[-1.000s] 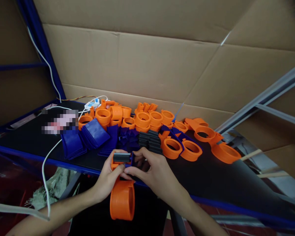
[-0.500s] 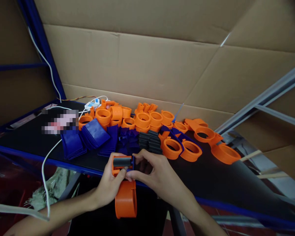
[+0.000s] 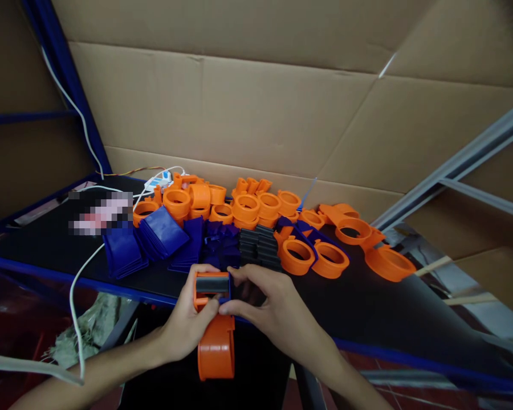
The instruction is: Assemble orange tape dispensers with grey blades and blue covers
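Observation:
At the near edge of the black table (image 3: 367,307) both hands work on one orange plastic ring part (image 3: 216,347). My left hand (image 3: 188,322) grips it from the left, the ring hanging below the fingers. A black ribbed block (image 3: 212,283) sits in the part's top bracket. My right hand (image 3: 265,307) pinches the bracket's right end with thumb and forefinger, beside a small blue piece (image 3: 229,285). What else lies under the right palm is hidden.
Several orange rings (image 3: 248,208) are heaped across the table's middle, with stacks of blue pieces (image 3: 162,233) and black ribbed blocks (image 3: 260,246) in front. A white cable (image 3: 79,267) hangs off the left edge. Cardboard walls stand behind; a grey metal frame (image 3: 457,171) rises at right.
The orange part has turned in my hands, so the ring hangs narrower, edge-on. The hands stay together at the table edge, shifted only slightly.

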### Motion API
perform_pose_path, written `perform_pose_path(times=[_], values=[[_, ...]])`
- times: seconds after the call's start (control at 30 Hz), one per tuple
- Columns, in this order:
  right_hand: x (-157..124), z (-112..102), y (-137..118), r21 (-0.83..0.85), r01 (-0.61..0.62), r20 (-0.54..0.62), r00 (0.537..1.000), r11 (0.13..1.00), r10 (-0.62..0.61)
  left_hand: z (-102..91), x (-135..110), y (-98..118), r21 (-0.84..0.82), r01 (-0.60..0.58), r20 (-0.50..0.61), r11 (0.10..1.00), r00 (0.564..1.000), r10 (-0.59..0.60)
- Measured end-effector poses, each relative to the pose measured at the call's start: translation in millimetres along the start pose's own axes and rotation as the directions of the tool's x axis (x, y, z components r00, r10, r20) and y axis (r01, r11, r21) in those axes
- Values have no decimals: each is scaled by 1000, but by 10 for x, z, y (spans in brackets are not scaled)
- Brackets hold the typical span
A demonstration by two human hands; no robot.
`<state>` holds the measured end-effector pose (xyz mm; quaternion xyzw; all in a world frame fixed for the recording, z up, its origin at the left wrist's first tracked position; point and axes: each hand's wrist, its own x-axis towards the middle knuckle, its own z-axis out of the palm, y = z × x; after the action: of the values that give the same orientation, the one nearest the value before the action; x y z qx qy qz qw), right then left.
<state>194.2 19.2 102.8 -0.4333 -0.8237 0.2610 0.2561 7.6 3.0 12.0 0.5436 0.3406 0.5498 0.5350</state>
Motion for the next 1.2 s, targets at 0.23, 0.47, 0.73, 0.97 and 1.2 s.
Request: perform_pose_path(times=[0.23,0.47,0.73,0.97,1.2], values=[[-62,-93,37,-131,138,-115,982,982,-153,-31,30,215,-526,233,365,818,930,-30],[-227,-137,67,-123,211,-94,970,970,-223,-70,58,333,-362,116,350,925,936,20],[-412,-122,116,-78,225,-102,967,971,-232,-119,68,262,-147,-200,185,969,957,225],[-499,-25,-47,-111,196,-95,974,974,-207,-77,23,373,-57,-204,74,977,975,208],[-457,357,-90,-138,189,-101,974,972,-204,71,-25,374,-197,-32,64,980,997,45]])
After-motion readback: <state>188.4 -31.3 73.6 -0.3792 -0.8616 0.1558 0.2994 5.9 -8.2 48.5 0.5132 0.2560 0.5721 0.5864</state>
